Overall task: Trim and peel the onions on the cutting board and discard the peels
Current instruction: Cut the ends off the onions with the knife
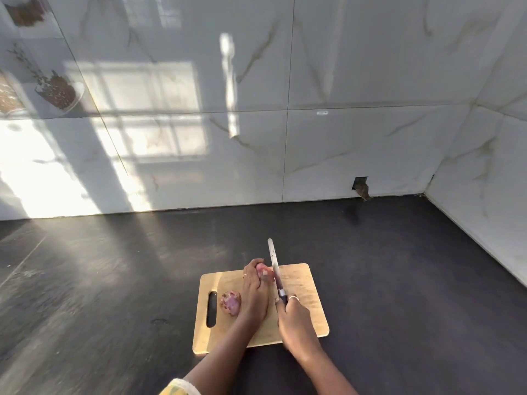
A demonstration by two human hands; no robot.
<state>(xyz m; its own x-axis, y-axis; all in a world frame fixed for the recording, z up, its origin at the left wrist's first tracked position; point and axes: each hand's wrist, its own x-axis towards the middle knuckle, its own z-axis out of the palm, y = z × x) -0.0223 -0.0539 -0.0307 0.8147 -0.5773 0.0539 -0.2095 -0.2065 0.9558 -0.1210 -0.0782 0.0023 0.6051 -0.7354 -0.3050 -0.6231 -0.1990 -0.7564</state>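
Trimming step: a reddish, partly skinned onion [263, 271] at the far edge of the pale wooden cutting board [305, 292] is clasped by the left hand [254, 292]. A steel-bladed knife [275, 266], enclosed in the right hand [293, 317], is set against it. A downward cut is judged next. A second purple onion [231, 303] lies near the board's slot.

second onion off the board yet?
No, the second onion lies on the cutting board, beside its handle slot and left of the left hand.
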